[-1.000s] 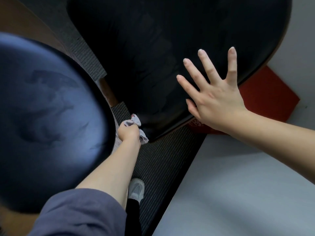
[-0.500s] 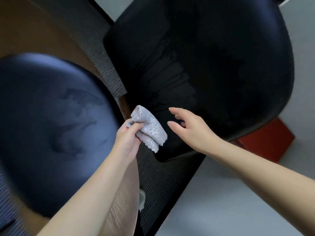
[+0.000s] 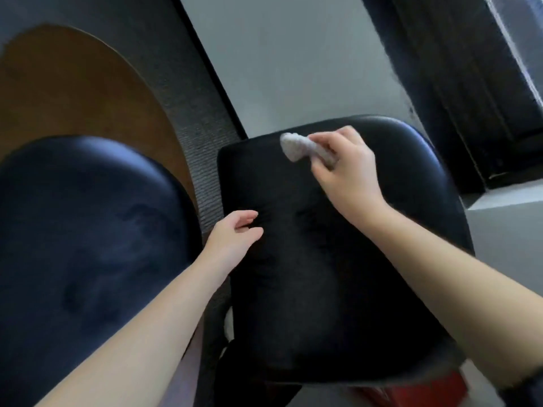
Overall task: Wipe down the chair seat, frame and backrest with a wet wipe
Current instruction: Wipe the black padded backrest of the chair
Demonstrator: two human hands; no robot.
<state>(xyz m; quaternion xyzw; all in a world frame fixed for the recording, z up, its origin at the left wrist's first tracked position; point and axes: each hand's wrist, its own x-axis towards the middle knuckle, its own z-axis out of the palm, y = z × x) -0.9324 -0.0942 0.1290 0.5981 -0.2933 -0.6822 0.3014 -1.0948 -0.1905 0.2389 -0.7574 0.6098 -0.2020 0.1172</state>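
While the right hand (image 3: 349, 174) pinched the bunched wet wipe (image 3: 296, 148) at the far edge of the black chair (image 3: 308, 289), the left hand (image 3: 235, 237) lay slack by its left edge, so hard strokes risked shifting it.

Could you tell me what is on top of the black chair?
A wet wipe, gripped by the right hand, sits near its far edge; the left hand is at its left side. That hand hides part of the wipe.

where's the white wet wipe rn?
Head view, upper centre: bunched white wet wipe gripped in the right hand, at the far edge of the black padded chair.
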